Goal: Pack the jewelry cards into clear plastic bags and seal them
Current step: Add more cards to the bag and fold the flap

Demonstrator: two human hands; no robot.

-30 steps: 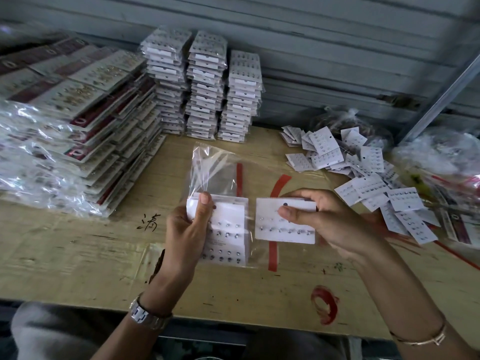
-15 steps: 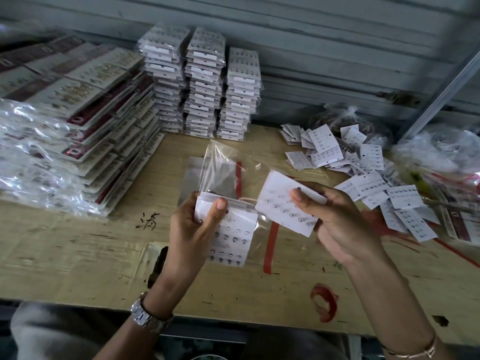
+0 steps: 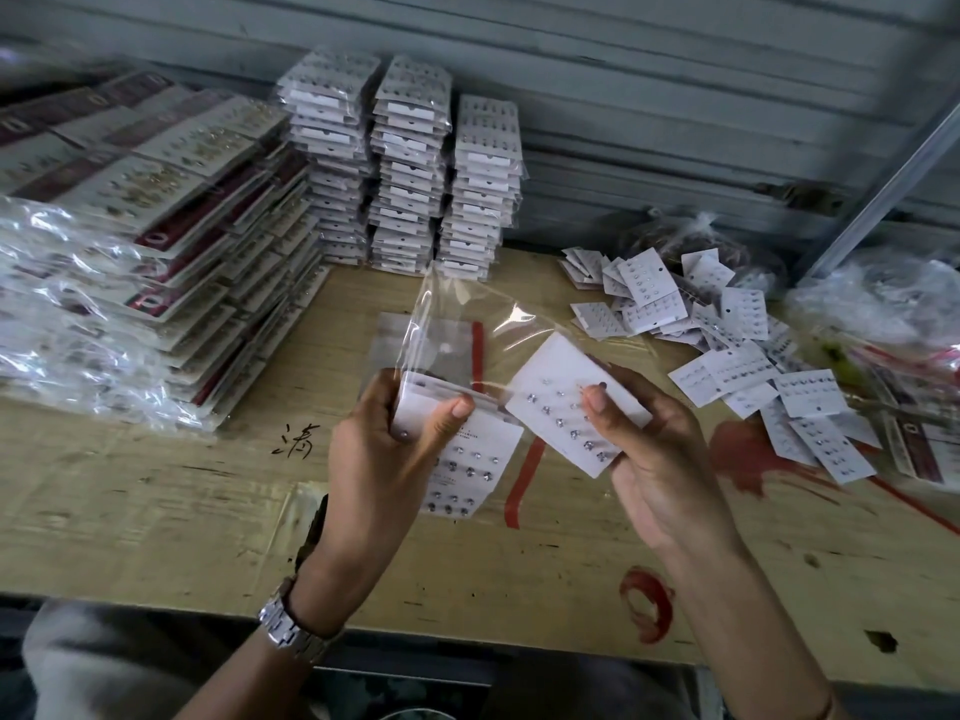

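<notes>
A clear plastic bag (image 3: 457, 324) stands up above the table centre, its lower part filled with white stud cards (image 3: 467, 459). My left hand (image 3: 384, 459) grips that bag and the cards inside, thumb pressed across the top card. My right hand (image 3: 660, 459) pinches a single white jewelry card (image 3: 561, 407) with rows of studs, tilted, its left corner at the bag's open mouth. Beneath the bag on the table lie more flat clear bags with a red strip (image 3: 477, 345).
Three tall stacks of bagged stud cards (image 3: 410, 168) stand at the back. Piles of larger bagged cards (image 3: 145, 241) fill the left. Loose white cards (image 3: 748, 356) are scattered at right beside crinkled plastic bags (image 3: 872, 298). The table (image 3: 156, 511) is worn cardboard-covered wood.
My right hand has tilted the single card and brought it left to the bag's mouth. My left hand has lifted and turned the bag, whose flap now stands higher.
</notes>
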